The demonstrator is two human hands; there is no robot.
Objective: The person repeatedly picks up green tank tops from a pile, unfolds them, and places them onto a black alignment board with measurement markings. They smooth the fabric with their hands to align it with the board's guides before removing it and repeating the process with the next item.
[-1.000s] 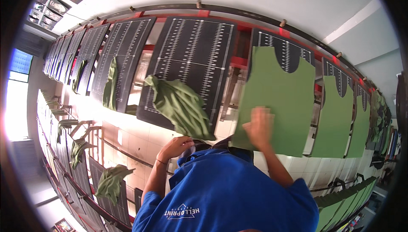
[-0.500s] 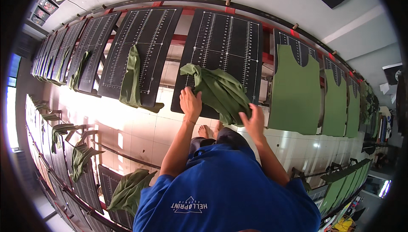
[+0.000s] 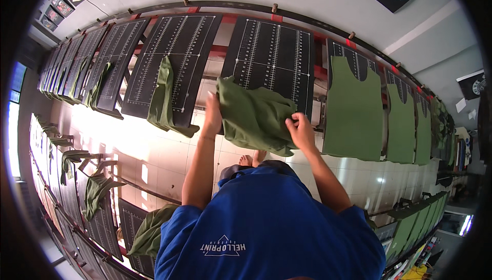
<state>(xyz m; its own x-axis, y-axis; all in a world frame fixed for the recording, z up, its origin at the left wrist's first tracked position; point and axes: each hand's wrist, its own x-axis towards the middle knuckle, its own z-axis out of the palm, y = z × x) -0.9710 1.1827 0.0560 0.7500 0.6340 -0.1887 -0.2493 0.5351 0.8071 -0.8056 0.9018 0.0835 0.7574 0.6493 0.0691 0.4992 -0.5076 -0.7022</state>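
Curving from far left to right, a long row of black rectangular printing boards with white ruler markings (image 3: 271,59) fills the far side of the scene above a glossy pale tiled floor (image 3: 154,152). To the right, flat olive-green fabric garments (image 3: 354,110) lie smooth over their boards; left of centre, another olive-green cloth (image 3: 165,98) hangs loosely off a board's near edge. The person's blue short-sleeved shirt (image 3: 266,229) fills the near middle. A crumpled olive-green fabric garment (image 3: 254,118) sits at the near end of the central board. The left hand (image 3: 212,117) grips its left edge, fingers closed on the cloth; the right hand (image 3: 300,131) pinches its right edge.
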